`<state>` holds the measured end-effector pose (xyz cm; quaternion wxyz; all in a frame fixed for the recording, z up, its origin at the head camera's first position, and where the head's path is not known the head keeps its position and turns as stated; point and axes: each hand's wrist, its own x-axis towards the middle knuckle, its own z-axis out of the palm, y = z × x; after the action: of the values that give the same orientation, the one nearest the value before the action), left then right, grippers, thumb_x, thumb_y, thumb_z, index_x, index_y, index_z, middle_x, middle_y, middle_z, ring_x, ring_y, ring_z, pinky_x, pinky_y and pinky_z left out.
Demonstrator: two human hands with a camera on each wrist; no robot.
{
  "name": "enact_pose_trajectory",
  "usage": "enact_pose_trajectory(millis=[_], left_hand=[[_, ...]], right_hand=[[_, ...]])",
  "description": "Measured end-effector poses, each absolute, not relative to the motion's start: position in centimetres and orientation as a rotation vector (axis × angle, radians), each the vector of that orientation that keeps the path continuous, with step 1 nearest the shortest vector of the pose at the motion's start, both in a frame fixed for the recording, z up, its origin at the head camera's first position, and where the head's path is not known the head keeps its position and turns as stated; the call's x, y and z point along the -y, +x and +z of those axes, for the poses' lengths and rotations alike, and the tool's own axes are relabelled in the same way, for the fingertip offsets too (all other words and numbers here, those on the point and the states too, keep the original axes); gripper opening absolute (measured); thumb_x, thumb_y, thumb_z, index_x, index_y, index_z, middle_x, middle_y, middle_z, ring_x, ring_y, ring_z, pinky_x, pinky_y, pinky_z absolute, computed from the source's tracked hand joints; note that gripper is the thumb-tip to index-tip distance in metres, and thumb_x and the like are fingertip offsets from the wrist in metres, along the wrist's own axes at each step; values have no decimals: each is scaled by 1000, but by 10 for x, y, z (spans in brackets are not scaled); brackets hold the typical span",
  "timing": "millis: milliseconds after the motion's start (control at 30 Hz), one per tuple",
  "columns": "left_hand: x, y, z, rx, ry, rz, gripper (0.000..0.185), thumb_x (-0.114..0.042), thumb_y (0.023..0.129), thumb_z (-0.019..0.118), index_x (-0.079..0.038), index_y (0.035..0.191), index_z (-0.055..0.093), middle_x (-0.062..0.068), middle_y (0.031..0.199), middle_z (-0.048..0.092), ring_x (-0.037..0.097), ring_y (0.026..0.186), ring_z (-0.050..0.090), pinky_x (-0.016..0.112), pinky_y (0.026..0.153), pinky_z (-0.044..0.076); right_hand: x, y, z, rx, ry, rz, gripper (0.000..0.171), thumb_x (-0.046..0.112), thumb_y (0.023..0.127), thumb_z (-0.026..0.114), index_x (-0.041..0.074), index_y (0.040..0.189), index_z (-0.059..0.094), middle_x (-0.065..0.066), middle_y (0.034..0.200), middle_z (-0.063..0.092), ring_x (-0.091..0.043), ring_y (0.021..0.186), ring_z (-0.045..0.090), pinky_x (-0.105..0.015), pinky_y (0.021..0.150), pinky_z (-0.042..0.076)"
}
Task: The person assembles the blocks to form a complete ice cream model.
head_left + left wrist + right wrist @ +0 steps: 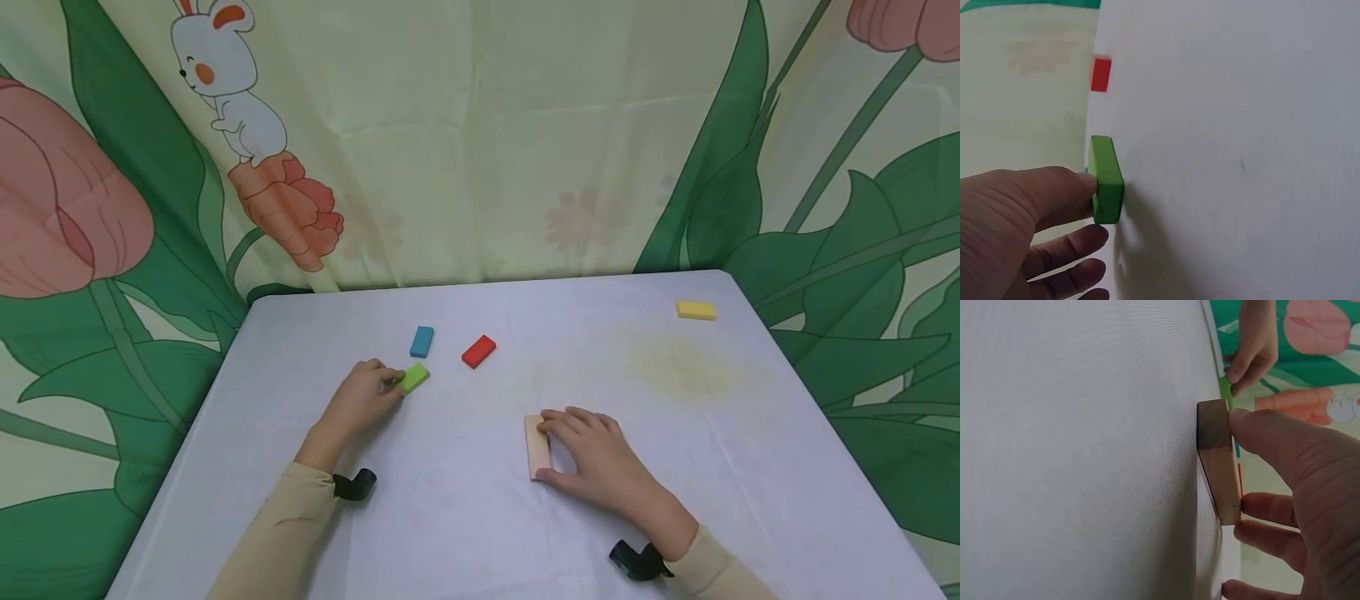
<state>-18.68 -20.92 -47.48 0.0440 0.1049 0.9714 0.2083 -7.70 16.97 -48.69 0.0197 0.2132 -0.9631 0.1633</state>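
Between the thumb and fingers of my left hand (366,396) a green block (414,378) is pinched. The left wrist view shows that green block (1107,178) tilted, with a shadow on the cloth beside it. My right hand (592,454) grips a plain wooden block (536,450), thumb at its near end and fingers at its far end. In the right wrist view the wooden block (1217,465) is at or just over the white cloth; whether it touches I cannot tell. A blue block (422,342) and a red block (478,352) lie beyond the green one.
A yellow block (696,310) lies near the far right corner of the table (465,517), which is covered in white cloth. Behind the table hangs a curtain (480,142) printed with tulips and a rabbit. Black wrist cameras sit on both forearms.
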Motion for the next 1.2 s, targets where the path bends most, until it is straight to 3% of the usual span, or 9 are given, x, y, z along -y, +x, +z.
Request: enact_pose_trajectory(millis=[500,1200], left_hand=[[175,-189,-475,-2909,402,633,35,-20,96,73,-12,129,74,5,108,65,21,98,56,37,82,51],[139,-190,-479,-2883,525,661,35,-18,94,76,-11,129,74,1,102,60,15,89,52,28,75,49]], right_hand=[[-168,-77,-486,2987,660,492,66,65,82,77,25,133,65,4,149,58,-34,137,53,-64,106,38],[-167,-76,-488,2968,695,511,66,65,81,78,27,133,65,6,148,59,-35,136,53,-64,106,38]])
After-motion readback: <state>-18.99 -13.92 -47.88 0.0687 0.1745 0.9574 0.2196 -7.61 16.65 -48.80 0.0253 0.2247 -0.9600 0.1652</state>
